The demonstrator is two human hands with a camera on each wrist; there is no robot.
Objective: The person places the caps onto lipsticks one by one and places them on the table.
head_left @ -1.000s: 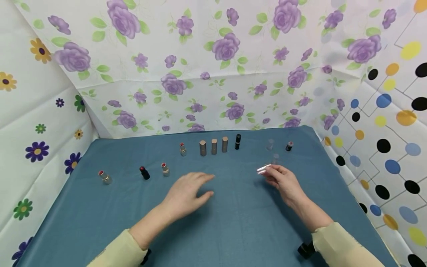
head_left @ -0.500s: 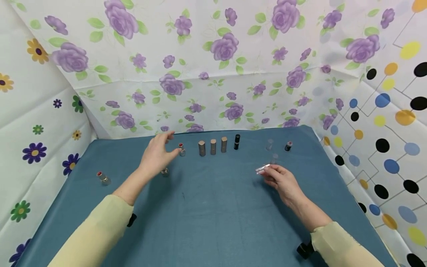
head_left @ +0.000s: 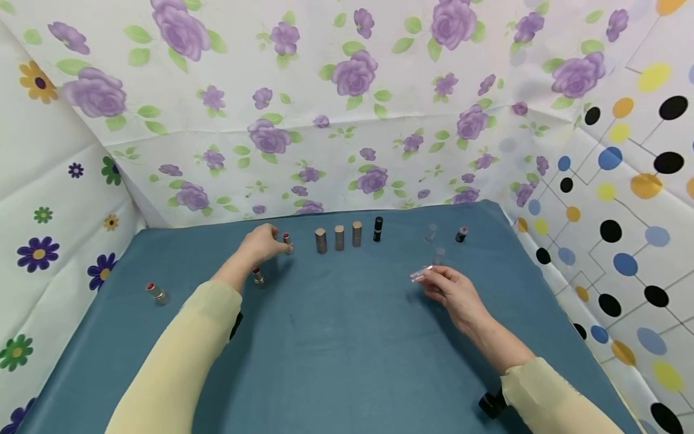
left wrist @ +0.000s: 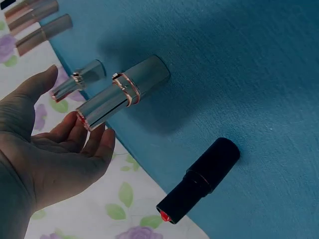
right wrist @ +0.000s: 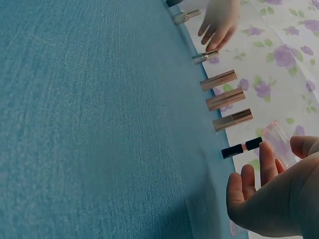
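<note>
My left hand (head_left: 261, 244) is at the back left of the cloth, by an uncapped lipstick (head_left: 287, 242) with a red tip. In the left wrist view its thumb and fingers stand apart around that lipstick (left wrist: 79, 79), with no grip visible. Closer to the wrist camera stands another clear-based lipstick (left wrist: 124, 92), and a black lipstick (left wrist: 199, 179) with a red tip is beside it. Over the right side of the table my right hand (head_left: 452, 294) pinches a clear lipstick cap (head_left: 420, 274) between thumb and fingers.
Several capped lipsticks line the back: brown-grey ones (head_left: 339, 238) and a black one (head_left: 378, 229). Two clear caps (head_left: 431, 232) stand at right, near a short black lipstick (head_left: 461, 234). One more lipstick (head_left: 158, 293) stands far left on the blue cloth (head_left: 336, 349).
My left hand has moved from the middle of the table to the back left, beside the far uncapped lipstick. The right hand stays put, holding the clear cap.
</note>
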